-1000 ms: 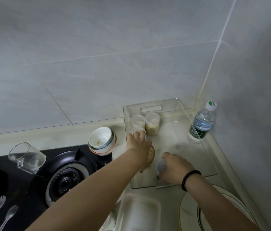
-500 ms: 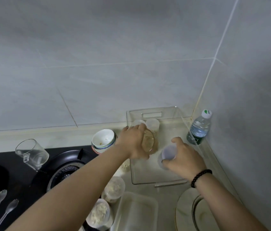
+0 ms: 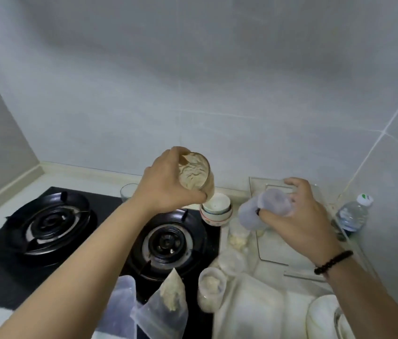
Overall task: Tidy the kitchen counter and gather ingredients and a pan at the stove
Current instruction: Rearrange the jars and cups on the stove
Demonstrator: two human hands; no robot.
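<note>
My left hand (image 3: pixel 168 184) is raised above the black gas stove (image 3: pixel 53 223) and grips a clear jar of beige powder (image 3: pixel 196 176), tilted on its side. My right hand (image 3: pixel 298 216) holds a frosted plastic container (image 3: pixel 269 204) with a dark filling, over the left edge of the clear acrylic tray (image 3: pixel 288 255) by the wall corner. The stove has two burners; its right burner (image 3: pixel 166 243) lies under my left forearm.
A stack of bowls (image 3: pixel 216 210) stands behind the right burner, a glass (image 3: pixel 128 192) behind them. A water bottle (image 3: pixel 354 214) stands in the corner. Zip bags (image 3: pixel 168 302), a small jar (image 3: pixel 211 289), a lidded box (image 3: pixel 254 311) and plates (image 3: pixel 322 319) crowd the front counter.
Both hands have lifted their containers out of the tray; my left hand carried the powder jar up and left towards the stove. The view has swung left, showing both burners.
</note>
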